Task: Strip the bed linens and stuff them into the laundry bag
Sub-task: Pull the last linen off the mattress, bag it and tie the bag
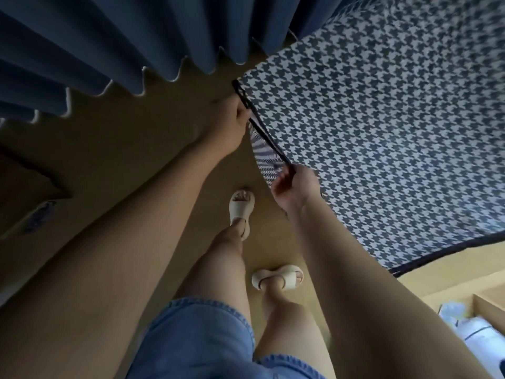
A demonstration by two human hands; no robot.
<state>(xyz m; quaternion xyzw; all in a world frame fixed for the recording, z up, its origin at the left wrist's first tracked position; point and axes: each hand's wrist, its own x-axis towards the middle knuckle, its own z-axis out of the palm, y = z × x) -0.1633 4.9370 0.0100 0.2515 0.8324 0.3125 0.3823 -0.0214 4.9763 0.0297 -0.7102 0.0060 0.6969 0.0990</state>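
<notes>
Both hands are clamped on the same thing: we've got the left hand (232,119) fisted round the dark trim (267,138) of the houndstooth cover (382,132), close to its corner. The right hand (297,187) pinches that same trim further along, fingers curled in tight. The trim runs taut between the two grips, and a bit of the cloth curls under just below it.

The cover itself sits just right of the blue curtain (109,42) and spreads away from it as one big, fairly flat sheet of blue-and-white pattern. Its top corner is almost under the curtain's wavy hem (can't tell if they actually touch). Another trimmed edge of the cover runs along its far side from the curtain.

Under the curtain hem we see tan floor (123,149). Our feet are on it, well below the curtain in the view: one cream sandal (240,206) is nearer the curtain, and the other sandal (278,277) is further from it and turned sideways. Denim shorts (196,337) are further back again.

Furthest from the curtain, in the opposite corner, there's some light wooden furniture (489,305) with a white thing (478,332) beside it, too blurry for us to name.
</notes>
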